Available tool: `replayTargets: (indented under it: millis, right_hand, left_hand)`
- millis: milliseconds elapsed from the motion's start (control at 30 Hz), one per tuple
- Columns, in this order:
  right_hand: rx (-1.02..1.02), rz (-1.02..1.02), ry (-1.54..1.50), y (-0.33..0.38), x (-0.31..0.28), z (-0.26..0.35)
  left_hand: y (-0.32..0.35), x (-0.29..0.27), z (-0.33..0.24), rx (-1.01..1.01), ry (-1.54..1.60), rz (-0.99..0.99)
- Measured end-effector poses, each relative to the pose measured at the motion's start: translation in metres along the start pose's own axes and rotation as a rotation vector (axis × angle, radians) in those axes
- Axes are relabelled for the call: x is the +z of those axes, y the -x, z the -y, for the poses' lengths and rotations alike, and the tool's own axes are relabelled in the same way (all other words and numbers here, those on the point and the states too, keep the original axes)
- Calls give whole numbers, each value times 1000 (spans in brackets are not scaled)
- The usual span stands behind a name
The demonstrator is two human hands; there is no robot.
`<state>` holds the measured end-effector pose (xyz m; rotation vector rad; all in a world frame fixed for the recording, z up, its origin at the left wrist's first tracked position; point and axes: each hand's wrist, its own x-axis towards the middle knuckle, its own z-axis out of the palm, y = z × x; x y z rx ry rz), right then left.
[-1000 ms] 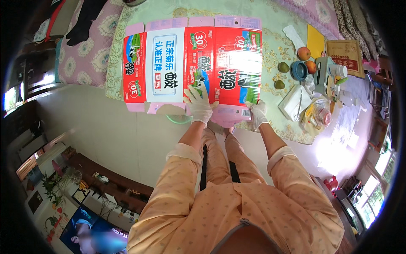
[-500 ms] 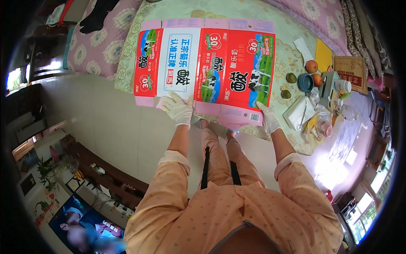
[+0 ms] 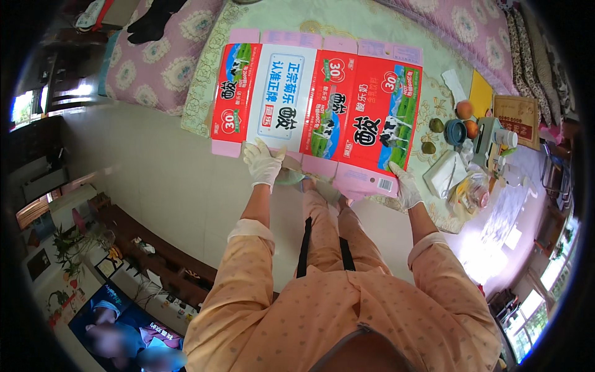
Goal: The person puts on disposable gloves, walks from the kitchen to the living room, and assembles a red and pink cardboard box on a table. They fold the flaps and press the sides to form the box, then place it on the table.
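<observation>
Both your gloved hands pinch the flattened carton (image 3: 319, 105) by its near edge: left hand (image 3: 263, 162) mid-edge, right hand (image 3: 406, 186) at the corner, its long axis running across you.

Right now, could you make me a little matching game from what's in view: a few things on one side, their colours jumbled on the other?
Things:
1. flattened carton
2. gloves on both hands, left hand, right hand
3. sleeves
4. round bowl by the fruit

Colours:
A. white
B. blue
C. red with pink flaps
D. peach-orange

Pairs: 1-C, 2-A, 3-D, 4-B
</observation>
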<state>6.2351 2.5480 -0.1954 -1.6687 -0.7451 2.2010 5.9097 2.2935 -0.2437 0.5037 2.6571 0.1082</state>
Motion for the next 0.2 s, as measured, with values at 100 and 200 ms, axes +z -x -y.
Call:
replayTargets:
  millis: [100,200]
  right_hand:
    - [-41,2,14,23,16,15]
    - [-74,54,24,55,39,46]
  left_hand:
    - [-3,-18,20,-47,325,-23]
    - [6,-53,26,-96,621,-49]
